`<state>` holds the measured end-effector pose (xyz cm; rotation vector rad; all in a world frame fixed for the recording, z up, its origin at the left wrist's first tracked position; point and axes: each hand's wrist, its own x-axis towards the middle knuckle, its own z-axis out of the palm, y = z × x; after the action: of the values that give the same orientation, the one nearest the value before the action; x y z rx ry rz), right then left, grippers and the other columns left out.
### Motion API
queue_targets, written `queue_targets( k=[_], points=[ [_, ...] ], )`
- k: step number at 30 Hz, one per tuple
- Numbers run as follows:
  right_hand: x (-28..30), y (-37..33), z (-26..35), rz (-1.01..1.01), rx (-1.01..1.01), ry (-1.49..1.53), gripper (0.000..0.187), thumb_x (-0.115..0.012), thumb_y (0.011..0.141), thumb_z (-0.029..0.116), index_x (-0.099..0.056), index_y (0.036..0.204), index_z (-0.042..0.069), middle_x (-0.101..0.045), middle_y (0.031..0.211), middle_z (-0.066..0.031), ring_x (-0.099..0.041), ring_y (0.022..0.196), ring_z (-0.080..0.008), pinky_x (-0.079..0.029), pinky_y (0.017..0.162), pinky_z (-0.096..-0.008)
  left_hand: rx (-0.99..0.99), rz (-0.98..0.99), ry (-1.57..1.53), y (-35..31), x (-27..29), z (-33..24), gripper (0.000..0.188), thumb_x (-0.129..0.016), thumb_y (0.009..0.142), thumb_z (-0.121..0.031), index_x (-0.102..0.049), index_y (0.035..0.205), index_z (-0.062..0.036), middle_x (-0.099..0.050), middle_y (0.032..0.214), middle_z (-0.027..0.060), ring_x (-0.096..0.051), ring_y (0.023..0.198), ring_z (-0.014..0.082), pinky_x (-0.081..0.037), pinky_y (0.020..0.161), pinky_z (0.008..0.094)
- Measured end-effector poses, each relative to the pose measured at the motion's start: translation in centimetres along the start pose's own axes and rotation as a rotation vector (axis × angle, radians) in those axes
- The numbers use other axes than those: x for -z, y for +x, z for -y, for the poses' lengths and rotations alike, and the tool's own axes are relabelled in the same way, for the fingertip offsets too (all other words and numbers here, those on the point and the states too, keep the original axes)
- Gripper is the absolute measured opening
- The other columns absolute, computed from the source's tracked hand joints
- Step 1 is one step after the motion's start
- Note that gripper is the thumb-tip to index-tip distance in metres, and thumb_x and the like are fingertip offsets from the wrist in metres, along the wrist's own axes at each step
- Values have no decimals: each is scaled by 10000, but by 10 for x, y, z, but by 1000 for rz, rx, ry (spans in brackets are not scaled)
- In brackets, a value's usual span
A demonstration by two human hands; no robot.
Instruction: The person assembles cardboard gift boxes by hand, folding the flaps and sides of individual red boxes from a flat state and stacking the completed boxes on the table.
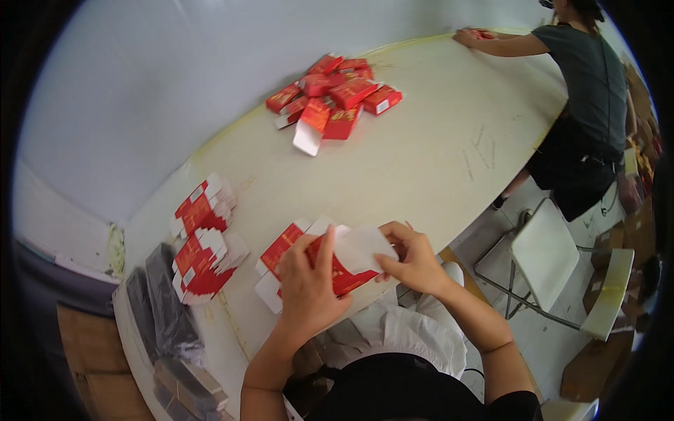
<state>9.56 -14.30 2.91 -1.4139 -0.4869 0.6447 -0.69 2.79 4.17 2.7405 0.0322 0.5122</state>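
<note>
Pressing too hard with the right hand (414,259) could crease the white panel (364,247) of the carton (349,282), since the thumb bears on that thin card near its end. A slip looks possible too: the carton is up in the hands by the table (414,161)'s near edge, so a loosened right grip could let it fall toward the lap. The left hand (307,281) reaches across the flat blanks (279,243), and a dragging wrist might shift them.

As for the fingers, the right ones close narrowly, thumb on the panel's face and the others curled around its far side, pinching the card. The left ones stand wider: the index finger points up and away, lying along the carton's left part, with the thumb spread low near its red edge. Whether they grip it or merely steady it, I cannot tell.

The carton sits between both hands, white panel uppermost, red side below. Filled-out red boxes (353,92) lie heaped well apart, toward the wall (210,63).
</note>
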Motion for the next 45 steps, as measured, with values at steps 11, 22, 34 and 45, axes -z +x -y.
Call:
queue_targets(
  k=[11, 22, 34, 45],
  points=[
    [-38, -15, -65, -290, 118, 361, 435, -395, 993, 236, -348, 1358, 4, -481, 1268, -100, -455, 1173, -190, -373, 991, -333, -44, -140, -213, -2, -23, -18, 873, -781, 532, -94, -415, 1325, -86, -422, 1147, 171, -458, 1044, 339, -378, 874, 448],
    [-41, -12, -43, -128, 224, -30, 556, -360, 940, 32, -166, 1460, -3, -386, 1403, -233, -365, 1324, -307, -256, 1091, -361, -16, -25, -287, -6, -46, -18, 686, -741, 581, -73, -458, 1206, -68, -401, 1183, 189, -432, 1104, 380, -371, 902, 490],
    [-24, -14, -22, 101, 35, -174, 653, -475, 869, 127, -201, 1456, 47, -451, 1296, -184, -474, 1163, -267, -346, 1007, -360, -6, -59, -409, -17, -76, -10, 1105, -805, 595, -227, -130, 1433, 23, -289, 1342, 226, -302, 1264, 407, -233, 1057, 538],
    [4, -24, -17, 112, -190, 302, 568, -439, 896, 27, -267, 1419, 168, -471, 1175, -75, -475, 1078, -138, -420, 919, -296, 25, -37, -207, -25, -72, -15, 876, -789, 514, -142, -393, 1291, -67, -452, 1163, 148, -436, 1105, 349, -309, 985, 479]
  ],
)
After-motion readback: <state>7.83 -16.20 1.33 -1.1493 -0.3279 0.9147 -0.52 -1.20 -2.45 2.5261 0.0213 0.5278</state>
